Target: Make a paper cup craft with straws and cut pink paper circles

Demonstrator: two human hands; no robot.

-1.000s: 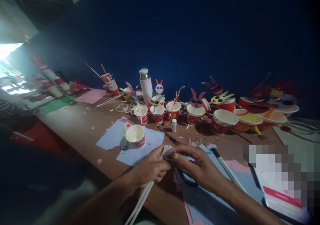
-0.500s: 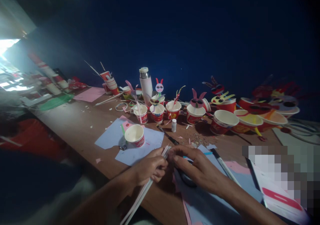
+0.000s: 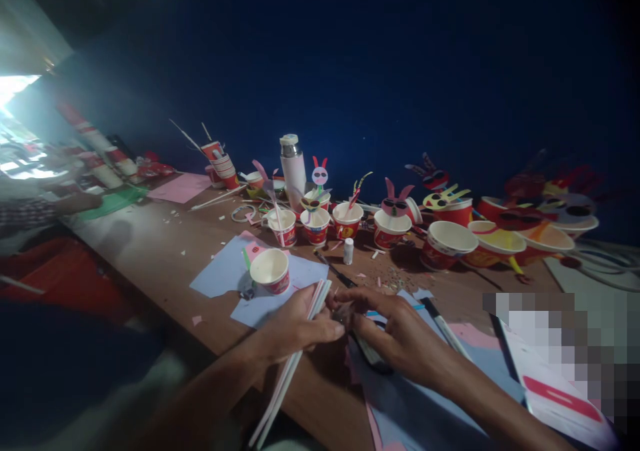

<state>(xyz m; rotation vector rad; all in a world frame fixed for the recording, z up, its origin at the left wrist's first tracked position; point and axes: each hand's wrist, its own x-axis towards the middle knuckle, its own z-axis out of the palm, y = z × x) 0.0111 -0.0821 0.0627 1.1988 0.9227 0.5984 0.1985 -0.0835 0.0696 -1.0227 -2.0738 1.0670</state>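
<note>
My left hand (image 3: 305, 324) is closed around a small bundle of long, thin white sticks (image 3: 283, 387), which slant down toward the bottom edge. Their upper ends stick out past its fingers. Close beside it, my right hand (image 3: 383, 321) has bent fingers drawn together at the left hand's fingertips. Whatever lies between those fingers is dark and too small to make out. Just beyond the left hand, a red and white paper cup (image 3: 270, 271) stands upright on light blue paper (image 3: 220, 271). Dark-handled scissors (image 3: 373, 354) lie partly hidden under my right hand.
Several paper cups with cut-paper animal faces (image 3: 395, 207) line the back of the table. A white flask (image 3: 293, 171) and a small white bottle (image 3: 348, 252) stand among them. Paper scraps, a dark pen (image 3: 336, 269) and blue sheets (image 3: 420, 404) lie about. Another person's hand (image 3: 80, 204) is far left.
My left hand has turned and its thumb now stretches toward the right hand. The sticks have tilted and shifted slightly. Another person's arm has come in at far left.
</note>
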